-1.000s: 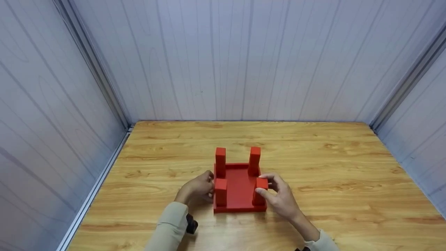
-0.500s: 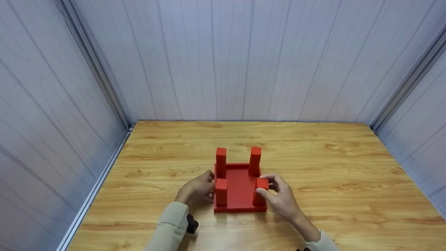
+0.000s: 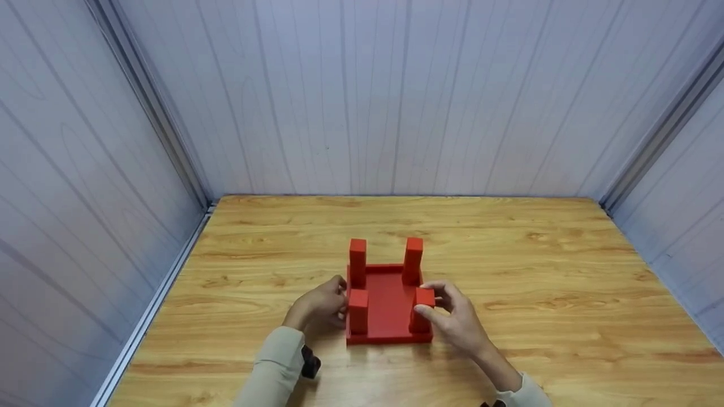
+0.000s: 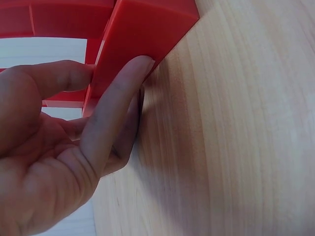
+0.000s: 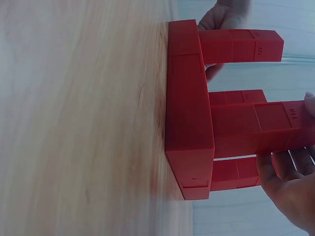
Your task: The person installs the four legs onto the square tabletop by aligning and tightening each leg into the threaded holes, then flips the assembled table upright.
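A red upturned table [image 3: 387,308], square with a raised rim, lies on the wooden worktop with its several square legs pointing up. At the near right corner my right hand [image 3: 457,322] grips the top of one leg [image 5: 261,125], thumb on one side and fingers on the other. My left hand [image 3: 321,302] holds the left side of the rim. In the left wrist view its thumb lies along the outer wall [image 4: 130,44] and the index fingertip meets the rim's edge. Small raised numbers mark some legs in the right wrist view.
The wooden worktop [image 3: 271,237] carries the red piece near its front middle. Pale panels [image 3: 367,102] stand behind it and at both sides, with metal rails in the corners. A black wrist device [image 3: 310,363] sits below the left sleeve.
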`<state>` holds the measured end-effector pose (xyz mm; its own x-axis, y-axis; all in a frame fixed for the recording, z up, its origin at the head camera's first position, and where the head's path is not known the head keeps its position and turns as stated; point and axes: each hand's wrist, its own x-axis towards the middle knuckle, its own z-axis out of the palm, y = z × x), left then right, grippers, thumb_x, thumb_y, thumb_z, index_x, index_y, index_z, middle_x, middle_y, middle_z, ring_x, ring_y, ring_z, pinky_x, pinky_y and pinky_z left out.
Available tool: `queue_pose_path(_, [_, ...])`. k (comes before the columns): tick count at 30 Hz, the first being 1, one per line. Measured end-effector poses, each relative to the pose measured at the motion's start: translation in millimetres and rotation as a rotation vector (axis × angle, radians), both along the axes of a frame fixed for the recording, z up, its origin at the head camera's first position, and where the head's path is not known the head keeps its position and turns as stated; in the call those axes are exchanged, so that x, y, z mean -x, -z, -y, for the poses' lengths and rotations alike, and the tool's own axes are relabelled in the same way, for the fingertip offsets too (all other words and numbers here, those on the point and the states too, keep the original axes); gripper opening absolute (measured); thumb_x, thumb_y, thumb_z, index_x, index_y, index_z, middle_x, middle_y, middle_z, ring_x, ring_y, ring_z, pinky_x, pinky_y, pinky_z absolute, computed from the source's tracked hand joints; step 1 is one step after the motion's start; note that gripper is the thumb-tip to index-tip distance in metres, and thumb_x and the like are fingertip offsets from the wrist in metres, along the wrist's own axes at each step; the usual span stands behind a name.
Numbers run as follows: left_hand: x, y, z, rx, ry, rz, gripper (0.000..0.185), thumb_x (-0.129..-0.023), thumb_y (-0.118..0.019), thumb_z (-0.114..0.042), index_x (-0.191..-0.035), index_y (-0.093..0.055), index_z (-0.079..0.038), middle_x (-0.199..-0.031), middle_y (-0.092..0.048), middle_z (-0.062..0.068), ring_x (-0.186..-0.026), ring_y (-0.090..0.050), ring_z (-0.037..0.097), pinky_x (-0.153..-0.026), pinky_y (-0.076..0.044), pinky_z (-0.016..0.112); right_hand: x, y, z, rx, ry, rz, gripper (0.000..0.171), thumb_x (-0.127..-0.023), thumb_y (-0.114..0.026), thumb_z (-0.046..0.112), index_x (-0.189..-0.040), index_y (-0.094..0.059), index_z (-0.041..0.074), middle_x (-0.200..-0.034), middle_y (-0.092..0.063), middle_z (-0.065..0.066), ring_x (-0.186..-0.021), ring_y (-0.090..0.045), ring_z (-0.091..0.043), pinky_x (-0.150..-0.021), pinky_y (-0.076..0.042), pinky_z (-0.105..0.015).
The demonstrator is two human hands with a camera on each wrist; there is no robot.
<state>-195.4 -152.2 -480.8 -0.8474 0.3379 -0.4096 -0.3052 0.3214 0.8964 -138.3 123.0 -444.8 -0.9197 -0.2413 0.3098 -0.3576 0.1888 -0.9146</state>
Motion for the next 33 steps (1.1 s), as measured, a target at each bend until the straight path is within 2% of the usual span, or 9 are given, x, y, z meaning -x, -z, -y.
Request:
queue_pose_path(6, [1.4, 0.4, 1.4, 0.016, 0.005, -0.005, 0.030, -0.090, -0.038, 0.006, -0.119, -0.032, 0.000, -0.069, -0.041, 0.007, -0.060, -0.045, 0.018, -0.057, -0.051, 0.033, 10.5, 15.6, -5.2, -0.009, -0.036, 0.018, 0.034, -0.083, -0.072, 0.003, -0.114, -0.057, 0.001, -0.109, -0.061, -0.012, -0.093, -0.061, -0.013, -0.082, -0.052, -0.028])
queue_pose_path(9, [1.8, 0.0, 0.2, 0.020, 0.006, -0.002, 0.027, -0.091, -0.039, 0.005, -0.117, -0.033, 0.000, -0.068, -0.040, 0.007, -0.060, -0.043, 0.019, -0.057, -0.050, 0.033, 14.9, 24.4, -9.4, -0.010, -0.066, 0.015, 0.032, -0.086, -0.068, 0.004, -0.116, -0.057, 0.004, -0.113, -0.059, -0.012, -0.096, -0.059, -0.012, -0.083, -0.051, -0.026])
queue_pose_path(15, [2.9, -2.6, -3.2, 0.064, 0.006, -0.015, 0.022, -0.093, -0.045, -0.001, -0.113, -0.035, -0.002, -0.072, -0.041, 0.008, -0.062, -0.043, 0.020, -0.055, -0.048, 0.034, 15.6, 24.8, -14.4, 0.034, -0.120, -0.016, 0.023, -0.099, -0.050, 0.009, -0.120, -0.057, 0.004, -0.121, -0.057, -0.015, -0.108, -0.055, -0.012, -0.089, -0.046, -0.019])
queue_pose_path(20, [4.6, -3.1, -4.2, 0.094, -0.004, -0.021, 0.019, -0.093, -0.047, -0.004, -0.109, -0.037, -0.002, -0.071, -0.043, 0.009, -0.062, -0.045, 0.020, -0.054, -0.048, 0.034, 17.2, 21.1, -16.0, 0.055, -0.101, -0.018, 0.026, -0.103, -0.041, 0.014, -0.118, -0.058, 0.003, -0.119, -0.061, -0.011, -0.115, -0.056, -0.014, -0.095, -0.045, -0.021])
queue_pose_path(24, [6.5, -2.1, -4.5, 0.152, -0.008, -0.073, 0.016, -0.093, -0.050, -0.006, -0.104, -0.040, -0.002, -0.075, -0.046, 0.009, -0.064, -0.048, 0.019, -0.055, -0.049, 0.032, 18.7, 21.1, -17.6, 0.051, -0.069, -0.016, 0.028, -0.104, -0.038, 0.015, -0.116, -0.059, 0.004, -0.116, -0.062, -0.013, -0.112, -0.058, -0.017, -0.092, -0.047, -0.023])
queue_pose_path(27, [8.1, -2.2, -4.8, 0.245, -0.002, -0.141, 0.015, -0.092, -0.053, -0.009, -0.100, -0.043, -0.002, -0.080, -0.049, 0.008, -0.068, -0.051, 0.019, -0.057, -0.047, 0.030, 19.9, 21.8, -18.5, 0.058, -0.064, -0.028, 0.028, -0.104, -0.038, 0.014, -0.116, -0.059, 0.001, -0.114, -0.063, -0.014, -0.110, -0.059, -0.021, -0.091, -0.049, -0.024])
queue_pose_path(33, [10.8, -4.4, -5.3, 0.354, 0.017, -0.215, 0.018, -0.092, -0.058, -0.016, -0.098, -0.047, -0.003, -0.089, -0.054, 0.010, -0.075, -0.055, 0.020, -0.062, -0.048, 0.031, 23.4, 22.7, -19.7, 0.094, -0.062, -0.053, 0.027, -0.103, -0.041, 0.013, -0.115, -0.058, -0.004, -0.109, -0.063, -0.010, -0.106, -0.059, -0.023, -0.087, -0.051, -0.027])
